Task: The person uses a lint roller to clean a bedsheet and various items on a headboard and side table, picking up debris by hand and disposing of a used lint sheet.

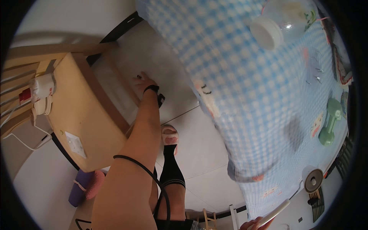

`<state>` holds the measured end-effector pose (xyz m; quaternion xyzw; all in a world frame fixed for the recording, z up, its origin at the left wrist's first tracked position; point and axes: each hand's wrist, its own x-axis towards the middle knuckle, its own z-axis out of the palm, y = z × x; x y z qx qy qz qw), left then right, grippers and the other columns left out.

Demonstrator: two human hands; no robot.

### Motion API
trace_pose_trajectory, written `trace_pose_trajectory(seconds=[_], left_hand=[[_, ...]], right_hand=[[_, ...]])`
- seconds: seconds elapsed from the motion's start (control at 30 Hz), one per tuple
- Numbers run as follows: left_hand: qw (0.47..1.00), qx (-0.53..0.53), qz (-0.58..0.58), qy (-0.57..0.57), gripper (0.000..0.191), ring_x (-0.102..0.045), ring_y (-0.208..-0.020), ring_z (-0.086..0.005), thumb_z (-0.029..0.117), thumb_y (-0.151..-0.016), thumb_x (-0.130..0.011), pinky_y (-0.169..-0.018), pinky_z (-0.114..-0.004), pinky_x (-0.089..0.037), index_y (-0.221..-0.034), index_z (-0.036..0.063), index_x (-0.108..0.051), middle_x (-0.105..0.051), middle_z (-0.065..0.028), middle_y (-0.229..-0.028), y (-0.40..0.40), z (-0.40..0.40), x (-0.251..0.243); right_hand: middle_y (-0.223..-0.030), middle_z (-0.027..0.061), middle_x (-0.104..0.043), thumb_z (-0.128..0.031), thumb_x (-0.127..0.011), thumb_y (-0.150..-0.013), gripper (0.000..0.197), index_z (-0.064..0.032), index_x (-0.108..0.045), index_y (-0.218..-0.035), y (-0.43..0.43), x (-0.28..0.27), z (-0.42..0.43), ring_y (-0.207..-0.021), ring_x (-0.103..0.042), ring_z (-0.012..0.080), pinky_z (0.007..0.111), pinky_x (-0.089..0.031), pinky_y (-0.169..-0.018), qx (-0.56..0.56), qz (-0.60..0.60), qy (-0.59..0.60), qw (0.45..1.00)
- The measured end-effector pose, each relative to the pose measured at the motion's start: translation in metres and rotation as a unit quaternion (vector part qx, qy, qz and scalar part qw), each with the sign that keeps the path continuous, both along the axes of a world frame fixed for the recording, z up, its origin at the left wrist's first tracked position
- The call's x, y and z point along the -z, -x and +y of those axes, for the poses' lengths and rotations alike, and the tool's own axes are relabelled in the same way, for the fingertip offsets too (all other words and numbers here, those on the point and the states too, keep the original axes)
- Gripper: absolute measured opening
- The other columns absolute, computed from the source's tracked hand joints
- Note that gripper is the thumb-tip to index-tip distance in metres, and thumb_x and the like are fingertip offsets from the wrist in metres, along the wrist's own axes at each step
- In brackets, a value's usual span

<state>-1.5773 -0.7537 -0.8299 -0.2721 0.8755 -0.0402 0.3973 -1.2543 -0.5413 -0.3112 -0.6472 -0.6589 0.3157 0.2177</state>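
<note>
My left arm stretches down between a wooden seat and a cloth-covered table, over the pale tiled floor (198, 161). At its end my left hand (144, 82) has its fingers apart, low by a wooden leg (122, 76). A small dark spot shows among the fingers, too small to make out. The wrist wears a black band (151, 88) with a dark block on it. At the bottom edge my right hand (256, 224), partly cut off, grips a slim white handle (274, 212) with a thin dark rod at its tip.
A blue checked tablecloth (230, 57) carries a clear jar (290, 17) with a white lid and a green dumbbell (330, 122). The wooden seat (95, 126) stands left. Behind it lie a purple roll (79, 187) and a pink roller (95, 184). A black cable (143, 166) crosses my arm.
</note>
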Motion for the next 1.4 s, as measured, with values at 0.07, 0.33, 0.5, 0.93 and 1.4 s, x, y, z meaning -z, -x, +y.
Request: trace_pose_trajectory(seconds=[0.07, 0.33, 0.5, 0.93, 1.4], left_hand=[[0.998, -0.055, 0.016, -0.023, 0.080, -0.041, -0.115, -0.0391, 0.028, -0.082, -0.064, -0.094, -0.041, -0.040, -0.140, 0.0142, -0.011, -0.007, -0.0275, -0.141, 0.005, 0.000, 0.016], [0.973, 0.030, 0.206, -0.105, 0.015, -0.059, -0.079, -0.0332, 0.006, -0.082, -0.057, -0.069, -0.038, -0.051, -0.089, -0.0062, -0.063, -0.061, -0.0236, -0.091, -0.007, 0.022, 0.027], [0.806, -0.246, 0.385, -0.376, 0.012, -0.059, -0.067, -0.0274, 0.002, -0.081, -0.056, -0.064, -0.035, -0.049, -0.084, -0.0075, -0.062, -0.063, -0.0200, -0.081, -0.087, 0.110, -0.108], [0.667, -0.183, 0.447, -0.568, 0.016, -0.054, -0.082, -0.0095, 0.009, -0.090, -0.055, -0.073, -0.023, -0.045, -0.104, 0.0016, -0.053, -0.058, -0.0051, -0.099, -0.076, 0.132, -0.407], [0.598, 0.042, 0.366, -0.711, 0.038, -0.056, -0.094, -0.0208, -0.015, -0.077, -0.045, -0.078, -0.029, -0.047, -0.106, 0.0068, -0.054, -0.049, -0.0102, -0.108, -0.025, 0.195, -0.472]], right_hand=[[-0.076, 0.0050, -0.047, -0.027, -0.058, -0.081, 0.065, 0.0027, -0.036, -0.135, 0.001, 0.010, 0.004, -0.044, -0.028, 0.0054, 0.019, -0.020, -0.040, 0.016, -0.003, -0.016, 1.000], [-0.068, 0.0030, -0.045, -0.018, -0.054, -0.087, 0.062, 0.0063, -0.028, -0.138, -0.014, -0.001, 0.010, -0.047, -0.033, 0.0073, 0.024, -0.025, -0.040, -0.135, -0.044, 0.071, 0.987], [-0.126, 0.0245, -0.050, 0.003, -0.051, -0.085, 0.048, 0.0076, -0.039, -0.131, 0.063, -0.017, 0.038, -0.113, -0.052, 0.0294, 0.034, -0.039, -0.094, -0.229, -0.140, 0.055, 0.962], [-0.086, 0.0156, -0.052, 0.001, -0.052, -0.083, 0.056, -0.0050, -0.038, -0.136, 0.087, -0.040, 0.029, -0.065, -0.052, 0.0320, 0.038, -0.044, -0.059, -0.313, -0.191, 0.065, 0.928], [-0.078, 0.0038, -0.052, -0.004, -0.051, -0.086, 0.047, -0.0012, -0.043, -0.133, 0.032, -0.092, 0.081, -0.048, -0.040, 0.0059, 0.020, -0.033, -0.042, -0.103, 0.072, 0.236, 0.963]])
